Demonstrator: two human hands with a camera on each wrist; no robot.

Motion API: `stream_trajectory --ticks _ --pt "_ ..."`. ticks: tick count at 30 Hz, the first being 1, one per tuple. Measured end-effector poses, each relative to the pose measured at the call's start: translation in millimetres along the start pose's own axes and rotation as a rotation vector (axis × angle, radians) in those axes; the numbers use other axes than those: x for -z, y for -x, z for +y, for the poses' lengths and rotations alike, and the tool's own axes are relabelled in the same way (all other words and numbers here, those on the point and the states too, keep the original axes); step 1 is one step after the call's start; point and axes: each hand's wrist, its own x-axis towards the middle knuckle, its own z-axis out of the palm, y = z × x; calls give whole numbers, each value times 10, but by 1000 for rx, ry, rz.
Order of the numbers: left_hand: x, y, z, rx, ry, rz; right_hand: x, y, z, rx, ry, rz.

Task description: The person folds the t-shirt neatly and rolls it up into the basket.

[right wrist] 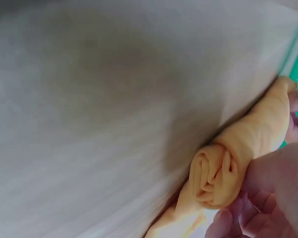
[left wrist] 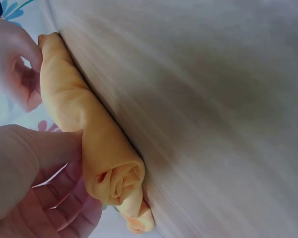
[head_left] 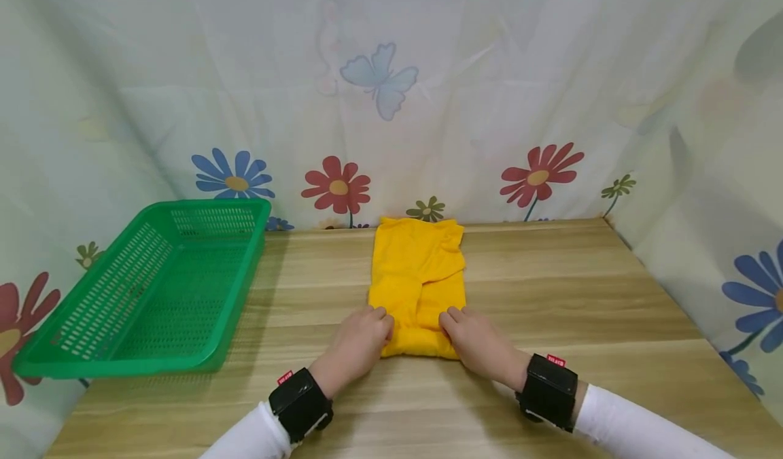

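A yellow cloth (head_left: 416,262), folded into a narrow strip, lies lengthwise on the table, its near end rolled up into a thick roll. My left hand (head_left: 362,340) pinches the left end of that roll, thumb on the near side and fingers curled at the far side. At the other end my right hand (head_left: 483,343) holds the roll in the same way. Spiral layers of the yellow cloth show at the roll's end in the left wrist view (left wrist: 116,181) and in the right wrist view (right wrist: 216,176). Creased, bunched fabric forms the cloth's far right corner.
To the left stands a green plastic basket (head_left: 245,289) with slotted sides and nothing in it. The wood-grain table (head_left: 550,289) ends at a pale curtain (head_left: 459,126) printed with flowers and a butterfly, which hangs behind and along both sides.
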Motion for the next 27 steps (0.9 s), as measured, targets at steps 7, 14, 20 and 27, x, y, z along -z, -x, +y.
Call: stream_trajectory --ticks 7,14,20,27 --pt "15 83 14 1 42 -87 28 136 -90 37 125 4" --pt "16 77 -9 -12 46 -162 13 171 -65 71 177 -39" --pt "2 67 -21 -35 20 -136 20 169 -35 88 158 -11" --pt "47 84 -62 28 234 -193 100 211 83 11 -182 -136"
